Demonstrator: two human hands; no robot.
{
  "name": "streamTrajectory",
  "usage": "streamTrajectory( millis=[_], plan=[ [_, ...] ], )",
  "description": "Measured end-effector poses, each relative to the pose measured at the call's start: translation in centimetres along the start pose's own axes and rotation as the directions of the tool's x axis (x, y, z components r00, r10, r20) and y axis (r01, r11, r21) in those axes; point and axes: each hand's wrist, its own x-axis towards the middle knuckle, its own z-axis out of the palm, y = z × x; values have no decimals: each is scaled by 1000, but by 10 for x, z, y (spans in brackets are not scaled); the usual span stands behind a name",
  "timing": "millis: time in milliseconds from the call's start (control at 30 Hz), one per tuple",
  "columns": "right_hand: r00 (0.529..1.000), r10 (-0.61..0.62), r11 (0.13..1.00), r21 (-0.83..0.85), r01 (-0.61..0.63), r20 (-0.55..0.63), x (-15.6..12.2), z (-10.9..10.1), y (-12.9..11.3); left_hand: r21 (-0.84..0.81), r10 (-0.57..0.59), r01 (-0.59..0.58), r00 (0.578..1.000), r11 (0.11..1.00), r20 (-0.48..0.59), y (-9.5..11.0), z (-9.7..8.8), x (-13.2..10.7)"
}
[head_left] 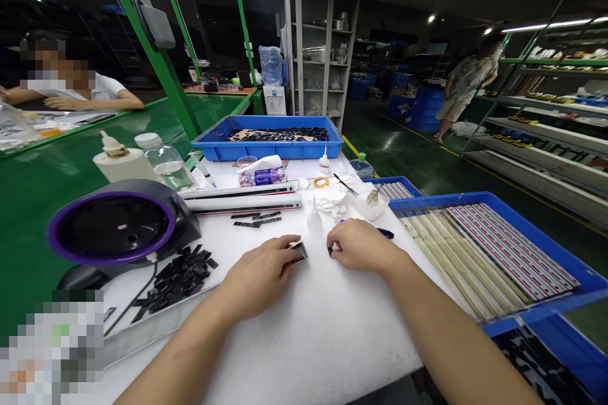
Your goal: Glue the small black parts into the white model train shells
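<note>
At the white tabletop (pixel 313 335), a thin dark plate (pixel 299 252) is grasped by the left hand (pixel 261 273); a small black piece (pixel 330 253) is pinched by the right hand (pixel 360 245).

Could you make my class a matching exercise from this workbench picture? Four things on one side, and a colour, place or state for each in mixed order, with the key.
Things
1. Left hand
2. Right hand
3. Tape roll
4. Loose pile of black pieces

Descriptions
A. Yellow and ring-shaped
B. Gripping a grey piece
C. Lying on the left part of the table
D. Pinching a small black piece

Right pairs: 1-B, 2-D, 3-A, 4-C
</note>
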Motion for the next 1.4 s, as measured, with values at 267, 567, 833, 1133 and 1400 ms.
streamTrajectory(
  millis=[267,567,833,1133,1400],
  plan=[
    [997,-79,983,166,77,9,-4,-1,-1,-15,22,-23,999,1000,-35,1,2,-1],
    [998,-10,960,280,-10,68,-10,-8,3,22,16,-15,998,1000,-58,3,3,-3],
    [996,11,987,160,-26,90,-12,-4,-9,101,27,-18,996,995,-80,16,6,-11],
    [995,-50,976,216,29,92,-18,-8,-11,298,103,-66,988,952,-111,26,27,-7],
    [973,-186,820,567,76,138,-17,-13,-8,383,187,-119,971,916,-147,45,34,-9]
  ],
)
